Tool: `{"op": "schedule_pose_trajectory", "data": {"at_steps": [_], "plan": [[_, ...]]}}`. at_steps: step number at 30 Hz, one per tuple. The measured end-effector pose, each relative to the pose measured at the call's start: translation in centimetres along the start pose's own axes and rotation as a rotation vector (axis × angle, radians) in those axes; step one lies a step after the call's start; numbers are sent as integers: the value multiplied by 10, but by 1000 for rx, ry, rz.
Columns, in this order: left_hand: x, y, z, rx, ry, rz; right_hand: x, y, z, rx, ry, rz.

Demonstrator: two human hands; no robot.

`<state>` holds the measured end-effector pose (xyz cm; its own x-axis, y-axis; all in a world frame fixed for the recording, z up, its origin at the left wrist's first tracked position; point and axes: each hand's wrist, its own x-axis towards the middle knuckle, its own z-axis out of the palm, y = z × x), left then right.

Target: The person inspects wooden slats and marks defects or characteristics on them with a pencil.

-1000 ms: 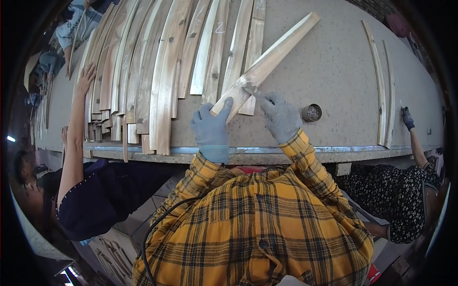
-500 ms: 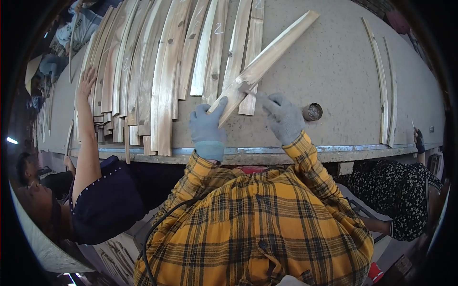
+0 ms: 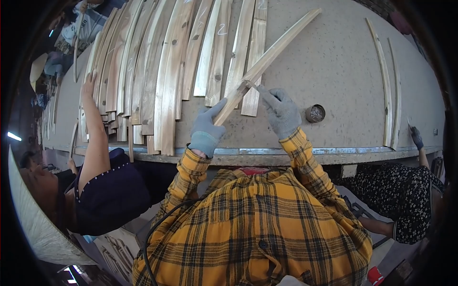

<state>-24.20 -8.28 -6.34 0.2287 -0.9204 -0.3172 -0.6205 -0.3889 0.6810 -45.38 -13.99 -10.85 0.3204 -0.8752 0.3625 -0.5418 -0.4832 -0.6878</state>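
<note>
My left hand (image 3: 207, 127), in a grey glove, is closed around the near end of a long wooden board (image 3: 284, 47), which slants up to the right above the table. In my gloved right hand (image 3: 282, 110) is a small putty knife (image 3: 252, 85), its handle mostly hidden by the fingers. The blade touches the board at a dark patch a little beyond my left hand. A small round tin (image 3: 315, 113) with dark, lumpy contents stands on the table just right of my right hand.
Many boards (image 3: 169, 95) lie side by side on the table (image 3: 334, 62) at left, some chalk-marked. Two narrow strips (image 3: 381, 86) lie at right. A co-worker's bare arm (image 3: 98, 128) reaches onto the left boards. Another co-worker's gloved hand (image 3: 416, 137) is at far right.
The board has rolled, showing a narrower face to me. My left hand has turned a little, and the putty knife's blade angle on the dark patch has changed. The left co-worker's hand has lowered.
</note>
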Motion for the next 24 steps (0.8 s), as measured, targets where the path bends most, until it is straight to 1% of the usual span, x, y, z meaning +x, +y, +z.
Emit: {"op": "schedule_pose_trajectory", "data": {"at_steps": [1, 2, 3, 5, 7, 9, 11, 12, 15, 17, 18, 20, 21, 22, 23, 24], "plan": [[3, -6, 0, 2, 2, 1, 2, 3, 5, -65, 12, 17], [8, -15, 1, -76, -49, -10, 3, 4, 9, -129, 25, 35], [9, -15, 0, -155, -99, -19, 0, 2, 11, -128, 29, 32], [10, -14, -3, -200, -122, -36, -8, -6, 16, -179, -7, -115], [11, -13, -5, -242, -149, -57, -11, -10, 14, -144, -30, -134], [11, -15, -4, -301, -140, 4, -8, -9, 11, -114, -54, -148], [9, -12, -4, -298, -136, -3, 2, 1, 8, -193, 38, -35], [9, -11, -4, -295, -133, -11, 3, -1, 8, -193, 39, -34], [14, -22, -2, -339, -152, 10, -2, -8, 8, -217, -3, -78], [14, -25, -3, -351, -167, -4, -14, -11, 13, -138, -76, -177], [15, -24, -4, -363, -183, -15, -10, -10, 11, -137, -77, -178], [14, -21, -4, -359, -178, -25, -2, -10, 3, -143, -101, -103], [13, -20, -4, -355, -173, -32, 3, -8, 1, -142, -102, -102], [13, -21, -4, -354, -174, -32, 9, -5, 0, -181, -88, -40], [13, -21, -3, -406, -189, -41, 11, -4, -1, -220, -73, 24], [13, -21, -3, -457, -201, -46, 8, -6, 0, -220, -70, 24]]}}
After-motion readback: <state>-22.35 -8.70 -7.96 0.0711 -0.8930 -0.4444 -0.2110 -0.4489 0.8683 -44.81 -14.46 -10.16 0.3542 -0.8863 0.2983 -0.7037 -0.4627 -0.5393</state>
